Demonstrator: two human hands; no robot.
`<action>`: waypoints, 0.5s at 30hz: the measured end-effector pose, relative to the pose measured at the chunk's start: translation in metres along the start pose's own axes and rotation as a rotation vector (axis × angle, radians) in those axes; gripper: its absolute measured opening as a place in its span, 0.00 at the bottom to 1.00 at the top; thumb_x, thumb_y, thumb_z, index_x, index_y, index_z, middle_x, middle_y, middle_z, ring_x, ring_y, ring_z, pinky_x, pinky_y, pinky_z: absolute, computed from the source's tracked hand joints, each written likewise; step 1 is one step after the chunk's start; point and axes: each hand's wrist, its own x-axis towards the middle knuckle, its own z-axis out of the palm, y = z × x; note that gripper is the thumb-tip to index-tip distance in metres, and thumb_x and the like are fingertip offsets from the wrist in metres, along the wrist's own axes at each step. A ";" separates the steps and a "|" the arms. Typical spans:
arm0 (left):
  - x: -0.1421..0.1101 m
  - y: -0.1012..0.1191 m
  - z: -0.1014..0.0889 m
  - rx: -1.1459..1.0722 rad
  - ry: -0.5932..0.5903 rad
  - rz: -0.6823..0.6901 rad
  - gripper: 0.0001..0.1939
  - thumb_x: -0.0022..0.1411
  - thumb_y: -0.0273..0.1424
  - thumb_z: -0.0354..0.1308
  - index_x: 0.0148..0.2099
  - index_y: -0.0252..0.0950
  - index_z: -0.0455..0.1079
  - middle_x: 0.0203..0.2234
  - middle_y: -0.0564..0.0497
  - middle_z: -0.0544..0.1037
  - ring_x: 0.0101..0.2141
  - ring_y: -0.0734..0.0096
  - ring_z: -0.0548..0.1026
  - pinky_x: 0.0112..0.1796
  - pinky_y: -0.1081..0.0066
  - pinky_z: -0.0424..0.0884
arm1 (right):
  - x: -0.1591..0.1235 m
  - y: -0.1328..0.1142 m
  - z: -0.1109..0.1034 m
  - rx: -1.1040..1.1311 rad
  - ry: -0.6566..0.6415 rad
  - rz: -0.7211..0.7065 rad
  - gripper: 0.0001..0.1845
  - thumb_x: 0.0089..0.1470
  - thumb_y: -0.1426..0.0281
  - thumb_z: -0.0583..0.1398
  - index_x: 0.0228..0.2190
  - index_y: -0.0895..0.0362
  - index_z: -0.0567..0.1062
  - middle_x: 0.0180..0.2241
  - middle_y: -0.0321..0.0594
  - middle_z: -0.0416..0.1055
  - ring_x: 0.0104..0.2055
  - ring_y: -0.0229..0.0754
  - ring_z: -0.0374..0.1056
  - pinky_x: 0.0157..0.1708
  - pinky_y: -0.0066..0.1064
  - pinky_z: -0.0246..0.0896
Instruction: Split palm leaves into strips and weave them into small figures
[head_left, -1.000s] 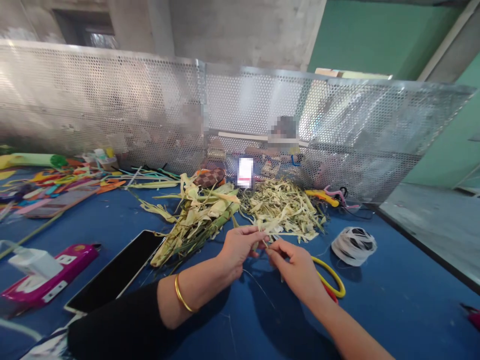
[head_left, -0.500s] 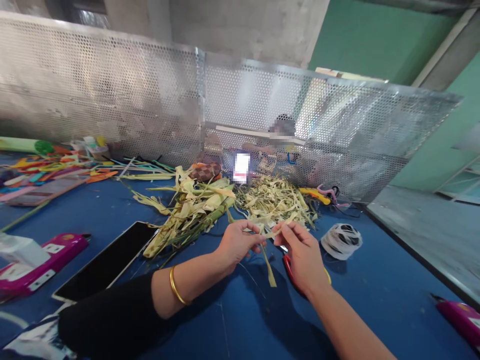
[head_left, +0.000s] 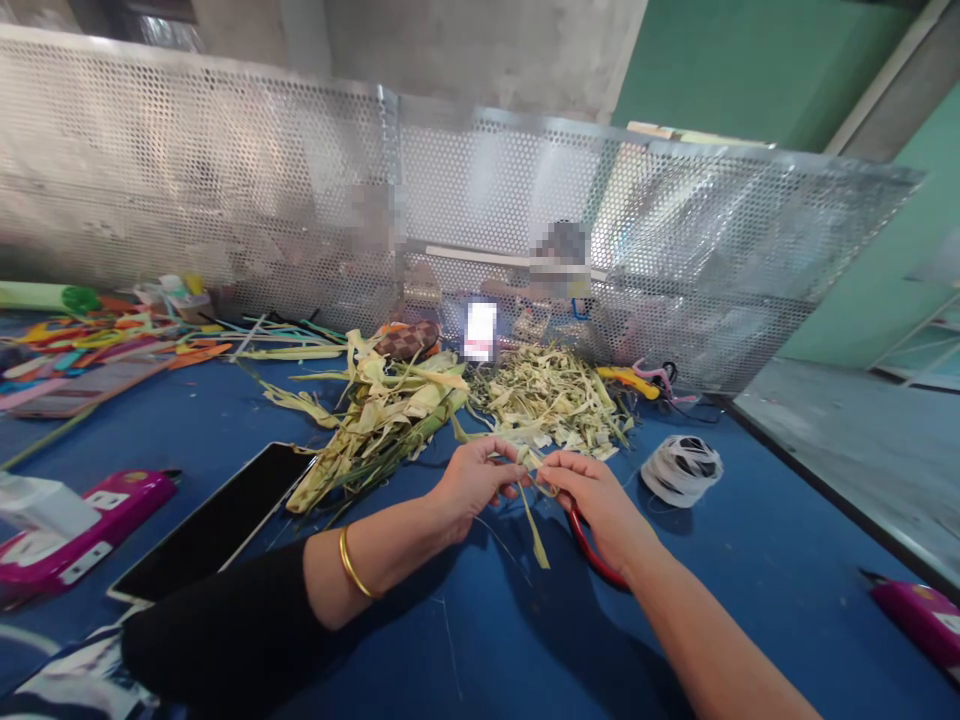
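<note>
Between my two hands is a pale yellow-green dried husk strip (head_left: 535,528), one end dangling toward the blue table (head_left: 480,640). My left hand (head_left: 480,485) pinches it with thumb and forefinger. Close beside it, my right hand (head_left: 589,495) is closed on another part of the strip, fingertips nearly meeting the left ones. Under my right hand shows the red handle of a tool (head_left: 592,550), mostly hidden. Beyond the hands lie a bundle of corn husks (head_left: 390,420) on the left and a heap of shredded husk (head_left: 551,395).
A roll of white string (head_left: 682,470) sits to the right. Left are a black tablet (head_left: 217,520) and a magenta power strip (head_left: 112,515); another power strip (head_left: 915,615) is at the right. A perforated metal screen (head_left: 510,200) runs behind, with a lit phone (head_left: 480,330) before it.
My right hand has come in closer to the left one and its fingers have curled further around the strip. The left hand stays nearly in place, still pinching.
</note>
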 end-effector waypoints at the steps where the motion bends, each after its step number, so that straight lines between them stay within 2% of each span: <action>1: 0.000 0.000 0.000 0.004 0.003 0.004 0.08 0.48 0.24 0.60 0.29 0.35 0.63 0.19 0.55 0.74 0.16 0.82 0.66 0.16 0.82 0.55 | 0.001 0.001 -0.001 0.005 -0.007 0.007 0.10 0.39 0.64 0.63 0.18 0.58 0.72 0.18 0.31 0.62 0.21 0.31 0.50 0.21 0.26 0.42; 8: -0.003 0.001 0.002 0.065 0.002 0.051 0.06 0.48 0.21 0.59 0.29 0.34 0.64 0.17 0.55 0.73 0.15 0.82 0.66 0.16 0.81 0.55 | 0.004 0.007 -0.004 0.026 -0.051 0.015 0.08 0.40 0.67 0.62 0.18 0.58 0.72 0.18 0.32 0.64 0.20 0.31 0.51 0.21 0.26 0.44; 11: -0.004 0.000 0.003 0.113 -0.018 0.095 0.05 0.48 0.21 0.58 0.28 0.34 0.65 0.17 0.55 0.74 0.16 0.82 0.66 0.18 0.81 0.58 | 0.005 0.010 -0.004 -0.049 -0.049 -0.025 0.10 0.42 0.64 0.62 0.18 0.58 0.71 0.17 0.31 0.62 0.19 0.31 0.52 0.21 0.26 0.44; 15: -0.001 -0.005 0.001 0.185 -0.056 0.155 0.05 0.47 0.22 0.58 0.28 0.34 0.65 0.17 0.56 0.74 0.17 0.80 0.68 0.21 0.79 0.62 | 0.008 0.012 -0.003 -0.165 0.037 -0.109 0.12 0.41 0.61 0.63 0.26 0.56 0.71 0.17 0.29 0.63 0.19 0.34 0.57 0.22 0.27 0.51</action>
